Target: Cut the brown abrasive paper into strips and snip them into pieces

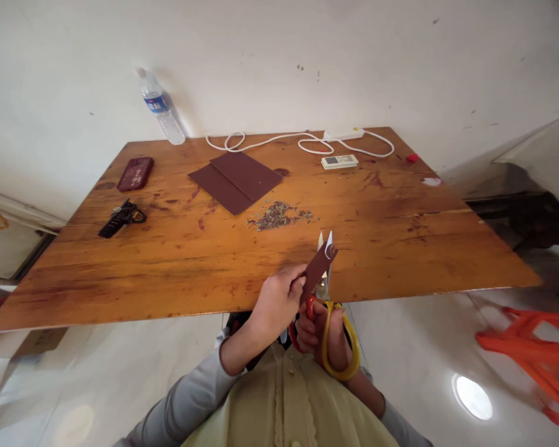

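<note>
In my left hand (279,298) is a narrow dark brown strip (315,271), pinched between thumb and fingers and tilted up to the right. It looks like sandpaper or stiff paper. My right hand (323,335) grips a pair of scissors (345,366) with one yellow and one red handle loop. Their blades point away from me, slightly apart, around the strip's far end. A pale curved edge shows there. Beyond the blades lies a pile of small brown clippings (279,216). Two dark brown sheets (246,176) overlap on the table behind the pile.
On the wooden table (168,273) at left are a dark red phone (135,174) and a black clip-like object (121,218). A plastic bottle (162,108) leans on the wall. A white power strip (343,134) and remote (340,162) lie at the back. An orange stool (531,354) stands right.
</note>
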`<state>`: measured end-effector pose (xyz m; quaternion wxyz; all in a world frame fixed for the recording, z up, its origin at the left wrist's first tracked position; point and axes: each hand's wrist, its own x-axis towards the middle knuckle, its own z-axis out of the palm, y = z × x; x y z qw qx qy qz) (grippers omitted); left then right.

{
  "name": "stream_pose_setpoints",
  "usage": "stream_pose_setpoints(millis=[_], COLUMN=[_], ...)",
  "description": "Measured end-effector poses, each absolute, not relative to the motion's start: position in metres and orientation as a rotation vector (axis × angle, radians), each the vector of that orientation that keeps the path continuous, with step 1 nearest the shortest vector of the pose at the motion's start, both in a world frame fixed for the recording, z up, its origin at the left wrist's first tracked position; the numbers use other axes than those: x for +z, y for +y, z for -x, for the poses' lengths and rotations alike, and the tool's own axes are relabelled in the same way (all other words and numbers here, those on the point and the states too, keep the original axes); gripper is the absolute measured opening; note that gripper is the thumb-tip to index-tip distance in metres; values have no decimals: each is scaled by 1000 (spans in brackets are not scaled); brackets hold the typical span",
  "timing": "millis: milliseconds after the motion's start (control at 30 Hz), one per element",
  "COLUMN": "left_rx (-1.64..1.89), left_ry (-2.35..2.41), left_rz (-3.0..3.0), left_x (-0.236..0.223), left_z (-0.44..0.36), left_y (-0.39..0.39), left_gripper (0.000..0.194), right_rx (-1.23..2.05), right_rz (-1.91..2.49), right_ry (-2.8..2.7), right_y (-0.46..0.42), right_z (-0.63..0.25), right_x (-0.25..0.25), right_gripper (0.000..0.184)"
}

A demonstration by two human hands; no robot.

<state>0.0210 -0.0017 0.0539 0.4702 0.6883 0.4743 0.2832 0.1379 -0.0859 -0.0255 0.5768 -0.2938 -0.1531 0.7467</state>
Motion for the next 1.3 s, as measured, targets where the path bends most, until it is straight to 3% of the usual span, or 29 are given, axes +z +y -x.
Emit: stream_pose_setpoints(millis=[333, 733, 1300], left_rx=[667, 689, 635], left_ry=[1127, 958, 1028], left_rz=[-1612, -1128, -1051], left_x=[48, 68, 68], left_z=[-14, -12, -19], left_y=[-2, 6, -1], left_gripper=[49, 38, 39], right_rx=[1718, 1709, 1753], right_rz=[698, 781, 845], right_ry=[-373, -346, -321], right_y=[-83, -73, -70], right_z=[-137, -138, -140], right_x=[-22, -12, -12], right_gripper=[74, 69, 74])
